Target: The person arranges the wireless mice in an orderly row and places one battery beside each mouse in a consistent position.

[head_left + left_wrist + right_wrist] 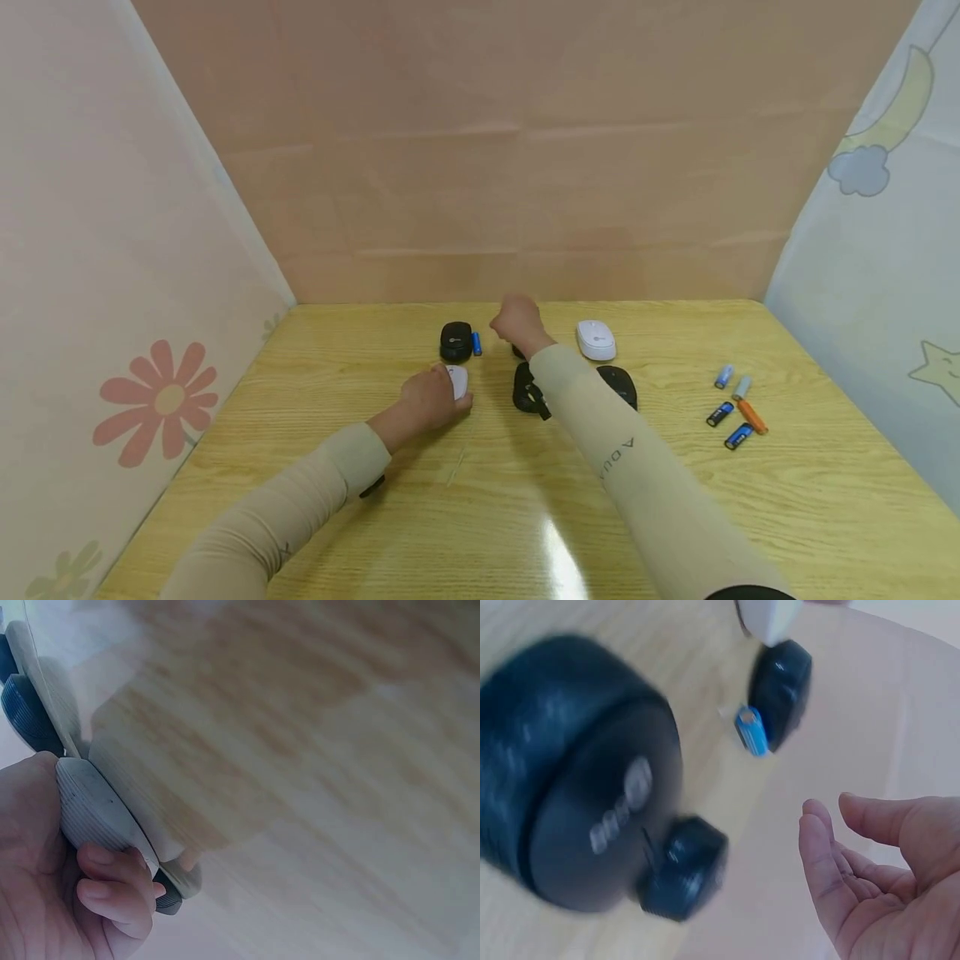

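A white mouse (pixel 458 381) inside the gripping left hand (pixel 430 397) seems light and stiff, best held by its ridged sides, while the right hand (pixel 519 320) curves loosely, empty.

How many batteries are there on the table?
6 in view: one blue battery beside the left black mouse; at right, a light-blue battery, pale battery, orange battery and two black-and-blue batteries. The right sleeve may hide more.

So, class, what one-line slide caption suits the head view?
Left hand gripping a white computer mouse, right hand farther forward, five cylindrical batteries lying at right on a wood-grain table.
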{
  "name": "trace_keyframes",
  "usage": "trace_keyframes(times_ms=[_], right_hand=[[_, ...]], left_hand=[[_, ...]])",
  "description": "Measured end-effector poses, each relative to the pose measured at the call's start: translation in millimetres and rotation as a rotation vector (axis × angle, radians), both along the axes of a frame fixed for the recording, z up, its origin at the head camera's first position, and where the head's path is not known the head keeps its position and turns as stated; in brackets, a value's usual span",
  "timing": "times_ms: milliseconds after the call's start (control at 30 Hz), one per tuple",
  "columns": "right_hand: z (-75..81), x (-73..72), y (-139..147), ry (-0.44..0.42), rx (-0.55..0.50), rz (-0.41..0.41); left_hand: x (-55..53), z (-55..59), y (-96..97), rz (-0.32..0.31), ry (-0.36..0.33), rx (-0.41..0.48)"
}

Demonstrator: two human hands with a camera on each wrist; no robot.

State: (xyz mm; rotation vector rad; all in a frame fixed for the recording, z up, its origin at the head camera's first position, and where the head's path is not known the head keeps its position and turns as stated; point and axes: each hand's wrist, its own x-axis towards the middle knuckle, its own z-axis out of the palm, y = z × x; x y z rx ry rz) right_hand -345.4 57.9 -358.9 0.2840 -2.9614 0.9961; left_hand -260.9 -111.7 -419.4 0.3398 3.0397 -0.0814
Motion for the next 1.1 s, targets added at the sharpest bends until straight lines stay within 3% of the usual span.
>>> trace_keyframes(times_ms=[333,633,867,1100], right_hand=[[26.1,8.3,33,0.048,0.117,-0.004],[31.0,23.9,60,0.026,0.061,0.011],[37.2,33.4,84,0.037,0.09,0.003],[44.0,43.6,114,0.039,0.102,0.005]], left_hand=[[0.4,-0.3,-0.8,0.009,0.006,0.045],[-1.5,-3.9,-4.8,0.014,-0.003,0.038],[-2.1,-5.6,-6.6,0.033,-0.005,0.08],[-3.4,-6.3,-5.4,0.007,0.023,0.061]])
